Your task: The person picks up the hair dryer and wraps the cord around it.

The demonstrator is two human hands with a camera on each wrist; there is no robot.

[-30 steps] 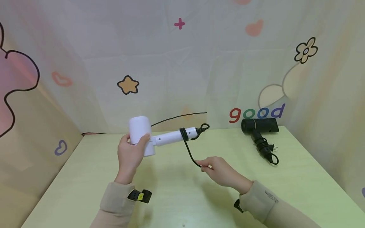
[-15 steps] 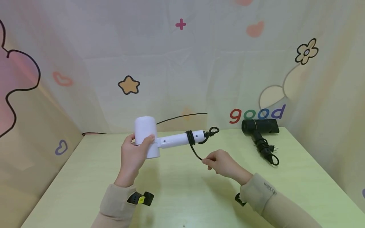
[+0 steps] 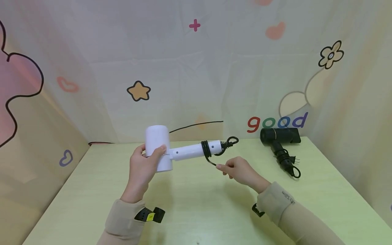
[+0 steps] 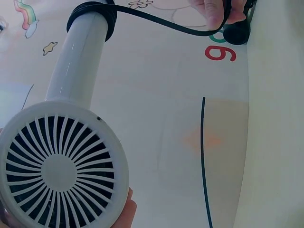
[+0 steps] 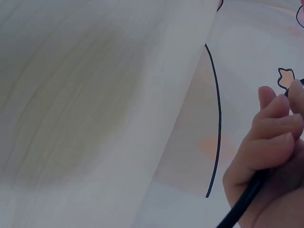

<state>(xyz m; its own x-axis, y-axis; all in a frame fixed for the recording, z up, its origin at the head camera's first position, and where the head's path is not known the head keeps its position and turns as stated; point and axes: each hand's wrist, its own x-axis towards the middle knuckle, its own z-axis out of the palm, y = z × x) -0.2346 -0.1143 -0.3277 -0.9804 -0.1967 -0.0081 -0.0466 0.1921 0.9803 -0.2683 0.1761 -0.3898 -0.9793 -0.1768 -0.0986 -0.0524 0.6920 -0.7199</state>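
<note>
A white hair dryer is held above the table by my left hand, whose thumb and fingers grip its barrel. Its handle points right, with black cord wound around it and a small loop at the handle's end. My right hand pinches the cord a short way below the windings. From the left wrist, the dryer's round slatted grille fills the lower left, and the cord runs across to the right hand. In the right wrist view the cord passes through the curled fingers.
On the pale green table, a black hair dryer lies at the back right, its cord wrapped around the handle and its plug showing. A printed curtain stands behind the table and along both sides.
The white hair dryer and left hand have shifted slightly right. My right hand has risen closer to the handle, and the stretch of cord between them has become shorter.
</note>
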